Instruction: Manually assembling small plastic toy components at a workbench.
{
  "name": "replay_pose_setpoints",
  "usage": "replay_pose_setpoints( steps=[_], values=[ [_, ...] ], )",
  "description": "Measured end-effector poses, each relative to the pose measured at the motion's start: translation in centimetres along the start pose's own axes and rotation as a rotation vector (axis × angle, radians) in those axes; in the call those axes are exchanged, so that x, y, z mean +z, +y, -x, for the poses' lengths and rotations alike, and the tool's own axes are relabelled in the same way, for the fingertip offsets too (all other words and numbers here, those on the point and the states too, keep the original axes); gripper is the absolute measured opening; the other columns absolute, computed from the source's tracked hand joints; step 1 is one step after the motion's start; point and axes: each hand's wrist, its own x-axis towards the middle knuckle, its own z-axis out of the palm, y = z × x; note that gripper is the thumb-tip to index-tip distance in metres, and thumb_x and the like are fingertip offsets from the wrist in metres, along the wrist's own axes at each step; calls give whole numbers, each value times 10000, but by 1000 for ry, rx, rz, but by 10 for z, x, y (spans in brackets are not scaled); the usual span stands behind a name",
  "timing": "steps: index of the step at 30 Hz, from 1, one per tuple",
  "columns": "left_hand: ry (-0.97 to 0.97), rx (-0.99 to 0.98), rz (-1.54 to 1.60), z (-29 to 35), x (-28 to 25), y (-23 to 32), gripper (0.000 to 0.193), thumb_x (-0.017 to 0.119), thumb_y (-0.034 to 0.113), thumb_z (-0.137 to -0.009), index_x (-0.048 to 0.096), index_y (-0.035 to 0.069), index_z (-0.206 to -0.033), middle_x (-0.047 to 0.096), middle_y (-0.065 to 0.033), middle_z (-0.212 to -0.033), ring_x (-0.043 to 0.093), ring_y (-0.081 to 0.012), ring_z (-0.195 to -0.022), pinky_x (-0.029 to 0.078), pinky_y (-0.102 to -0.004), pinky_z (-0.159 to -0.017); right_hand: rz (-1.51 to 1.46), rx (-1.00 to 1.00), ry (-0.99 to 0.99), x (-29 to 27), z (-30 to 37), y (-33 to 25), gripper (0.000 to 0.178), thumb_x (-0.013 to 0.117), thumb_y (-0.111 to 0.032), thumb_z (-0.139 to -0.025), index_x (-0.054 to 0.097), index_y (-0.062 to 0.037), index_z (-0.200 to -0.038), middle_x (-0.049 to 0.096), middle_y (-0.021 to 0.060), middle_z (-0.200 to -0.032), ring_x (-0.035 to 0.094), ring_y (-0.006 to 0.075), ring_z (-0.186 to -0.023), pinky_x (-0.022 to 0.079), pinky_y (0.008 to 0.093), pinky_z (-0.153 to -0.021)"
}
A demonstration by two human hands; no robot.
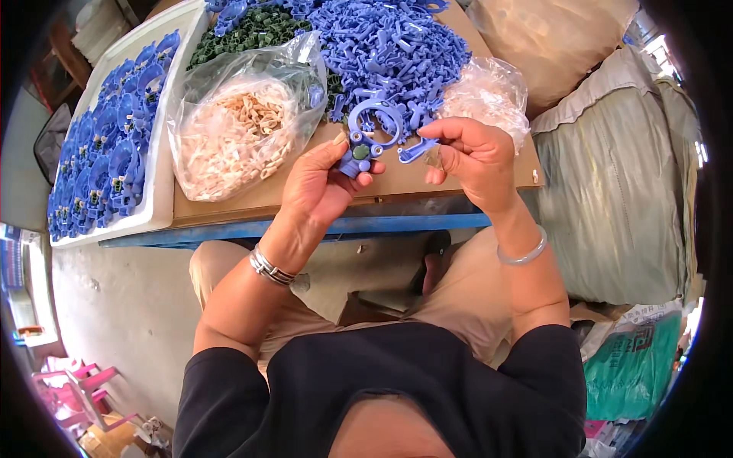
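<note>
Between the fingers of my left hand [314, 179] is a blue plastic ring assembly [379, 114], its round loop pointing up and a dark green piece set in its lower body. My right hand [481, 160] pinches a small blue plastic lever piece [416, 152], held just right of the assembly with a narrow gap between them. Both hands are above the near edge of the cardboard-topped table [427, 180]. Behind them rises a big heap of loose blue plastic parts [382, 53]. Small dark green parts [248, 34] are piled to its left.
On the left, a white foam tray [162, 153] holds rows of blue assemblies. A clear bag of beige pieces [237, 137] lies beside it; another clear bag [485, 95] sits right of the heap. Large sacks [611, 183] stand at the right. Pink stools [80, 389] are lower left.
</note>
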Motion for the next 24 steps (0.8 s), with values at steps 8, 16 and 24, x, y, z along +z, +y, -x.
replay_pose_setpoints(
  steps=[8, 16, 24],
  values=[
    [-70, 113, -241, 6, 7, -6, 223, 465, 80, -835, 510, -87, -975, 582, -168, -850, 601, -280, -685, 502, -291, -507, 281, -44, -44, 6, -5, 3, 130, 561, -117, -819, 592, 5, -853, 531, 16, -634, 436, 53, -485, 358, 171, -438],
    [-29, 176, -432, 13, 12, -10, 230, 507, 68, -810, 531, -92, -974, 600, -173, -828, 608, -274, -693, 494, -291, -524, 473, -91, -91, 9, -6, 6, 107, 560, -86, -813, 587, 15, -795, 512, -10, -612, 446, 56, -548, 375, 190, -489],
    [9, 450, -836, 16, 18, -18, 221, 538, 103, -819, 578, -76, -941, 607, -121, -751, 586, -162, -625, 472, -243, -490, 644, -152, 11, 16, -7, 5, 81, 578, -72, -786, 583, 8, -796, 558, 17, -631, 481, 79, -529, 394, 209, -482]
  ],
)
